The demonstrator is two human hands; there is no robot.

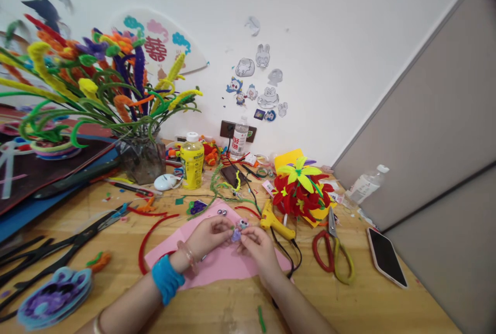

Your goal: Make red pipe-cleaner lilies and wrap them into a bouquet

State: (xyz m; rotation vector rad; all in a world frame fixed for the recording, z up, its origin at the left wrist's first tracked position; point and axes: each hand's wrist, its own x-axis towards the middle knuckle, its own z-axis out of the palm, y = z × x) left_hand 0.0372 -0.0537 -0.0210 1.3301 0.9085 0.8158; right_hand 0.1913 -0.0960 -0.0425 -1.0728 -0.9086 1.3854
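Observation:
Between my two hands is a small fuzzy figure [236, 234] in purple and pink, with large round eyes at its top. My left hand [211, 237] pinches it from the left side, a blue scrunchie and a bracelet on that wrist. My right hand [259, 249] grips it from the right with thumb and fingertips. Both hands are above a pink sheet [217, 269] on the wooden table. A pair of loose shiny round eyes [222, 212] lies on the sheet beyond my left hand. Just past my right hand rests a yellow glue gun [276, 222].
Scissors with red and yellow handles [334, 251] and a phone [386, 257] lie at right. Black scissors [77, 238] and a purple-blue fuzzy piece [56, 298] are at left. Behind stand a yellow bottle [192, 162], a vase [141, 158] of pipe-cleaner flowers and a red bouquet [298, 194].

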